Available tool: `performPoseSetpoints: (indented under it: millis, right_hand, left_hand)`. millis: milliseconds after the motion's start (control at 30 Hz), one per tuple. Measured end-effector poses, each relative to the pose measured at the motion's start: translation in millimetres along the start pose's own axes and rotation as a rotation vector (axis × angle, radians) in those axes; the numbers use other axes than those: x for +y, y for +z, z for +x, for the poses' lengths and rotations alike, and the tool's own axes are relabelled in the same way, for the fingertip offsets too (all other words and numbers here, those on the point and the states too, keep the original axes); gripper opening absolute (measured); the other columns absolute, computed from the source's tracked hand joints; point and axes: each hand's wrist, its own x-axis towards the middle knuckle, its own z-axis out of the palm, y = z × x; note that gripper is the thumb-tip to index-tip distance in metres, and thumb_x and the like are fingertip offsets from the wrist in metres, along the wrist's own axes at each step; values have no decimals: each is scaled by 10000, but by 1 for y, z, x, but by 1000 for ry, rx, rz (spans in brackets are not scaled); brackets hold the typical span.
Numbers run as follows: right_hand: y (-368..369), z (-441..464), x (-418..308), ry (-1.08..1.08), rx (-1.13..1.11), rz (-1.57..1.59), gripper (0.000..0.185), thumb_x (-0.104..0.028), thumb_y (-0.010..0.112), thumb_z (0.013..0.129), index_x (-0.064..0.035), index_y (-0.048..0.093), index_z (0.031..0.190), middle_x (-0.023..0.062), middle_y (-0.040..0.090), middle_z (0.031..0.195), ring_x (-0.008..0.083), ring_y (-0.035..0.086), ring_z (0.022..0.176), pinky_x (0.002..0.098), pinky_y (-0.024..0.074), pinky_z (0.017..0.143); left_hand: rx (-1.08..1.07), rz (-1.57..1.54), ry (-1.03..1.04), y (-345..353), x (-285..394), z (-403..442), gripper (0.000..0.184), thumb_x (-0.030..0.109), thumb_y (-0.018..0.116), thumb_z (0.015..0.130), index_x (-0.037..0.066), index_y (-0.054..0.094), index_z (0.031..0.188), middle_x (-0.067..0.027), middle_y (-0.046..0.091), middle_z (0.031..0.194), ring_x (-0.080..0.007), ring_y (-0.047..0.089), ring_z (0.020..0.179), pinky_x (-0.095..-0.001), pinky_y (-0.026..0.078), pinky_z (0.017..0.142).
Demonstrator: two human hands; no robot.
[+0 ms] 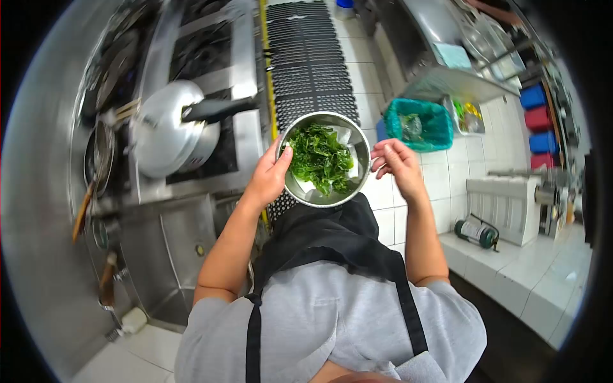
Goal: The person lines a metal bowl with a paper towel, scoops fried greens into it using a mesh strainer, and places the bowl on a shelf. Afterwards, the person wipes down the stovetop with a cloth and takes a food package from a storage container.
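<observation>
A round, shiny steel bowl with an open top (362, 159) is held in front of the person, above the black cloth apron (316, 239) that lies at its 6 o'clock. Inside sits a loose heap of dark green, glossy leaves (322, 156), with white patches showing around it; what they are I cannot tell.

The left hand (268, 182) grips the bowl at 9 o'clock, thumb over the rim and fingers mostly hidden behind the wall. The right hand (399, 166) is at 3 o'clock, just beside the rim, fingers loosely bent and nothing visible in it; whether the fingertips touch the metal is unclear.

Farther out, a black perforated rubber mat (310, 57) runs along the floor towards 12 o'clock. Between 2 and 3 o'clock stands a bin lined with green plastic (440, 116). Towards 10 o'clock, a silver pressure cooker with a black handle (166, 121) sits on a steel stove (242, 80). A rectangular steel sink (147, 246) lies at 8 o'clock.
</observation>
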Motion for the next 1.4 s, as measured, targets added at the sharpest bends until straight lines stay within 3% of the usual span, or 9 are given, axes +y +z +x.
performPoseSetpoints:
  millis: [167,433,500,600,733,1067,1167,1300,1400]
  right_hand:
    - [-82,15,8,22,203,-28,124,-143,574,902,-21,566,924,21,588,795,99,585,679,235,491,554]
    - [-170,60,-28,-12,252,70,143,-130,594,882,-35,546,788,0,572,729,77,558,655,254,531,587]
    - [-179,74,-39,9,284,182,138,-112,571,892,-36,544,779,-1,570,734,82,559,664,264,542,592]
    - [-191,100,-45,-17,350,251,148,-92,548,897,-38,540,759,5,562,711,77,549,635,267,547,592]
    - [-196,142,-63,-26,390,305,171,-99,539,898,-49,527,734,2,546,683,72,535,596,266,542,587]
    - [-184,323,-126,-101,397,223,177,-122,555,896,-69,534,729,-7,564,682,82,553,605,260,523,596]
    - [-180,385,-139,-118,409,219,178,-128,558,899,-67,536,733,-5,565,704,82,556,628,264,524,603]
    - [-182,453,-156,-129,424,198,174,-144,557,914,-38,560,775,9,583,733,91,578,668,271,528,633]
    - [-191,501,-170,-160,440,184,168,-155,560,916,-31,577,803,21,603,745,92,586,674,265,526,632]
  left_hand:
    - [-131,56,-100,86,-1,111,398,180,441,975,-15,405,1319,-64,558,1175,-109,495,1050,-261,384,928]
    - [-276,183,-230,170,31,223,392,200,487,955,26,441,1303,-62,570,1166,-128,511,1045,-274,398,925]
    - [-296,350,-230,176,44,249,440,347,431,973,85,431,1327,-57,583,1117,-98,582,849,-247,503,661]
    - [-334,199,-326,181,65,292,581,514,248,968,119,383,1371,-99,626,1034,-158,646,664,-228,508,474]
    - [-318,148,-326,164,73,351,649,561,247,949,91,365,1381,-151,630,1049,-194,662,721,-269,533,517]
    - [-384,-71,-221,92,76,541,473,474,406,949,83,562,1163,1,632,927,-76,600,700,-227,489,519]
    - [-395,-101,-241,73,90,598,448,434,440,947,62,560,1165,-7,627,955,-76,597,723,-220,484,530]
    - [-491,-156,-261,44,105,671,433,293,449,947,21,478,1283,-62,597,1110,-130,580,956,-255,487,794]
    - [-432,-241,-297,43,108,721,431,262,445,943,-6,469,1280,-84,591,1130,-148,568,1001,-276,468,857]
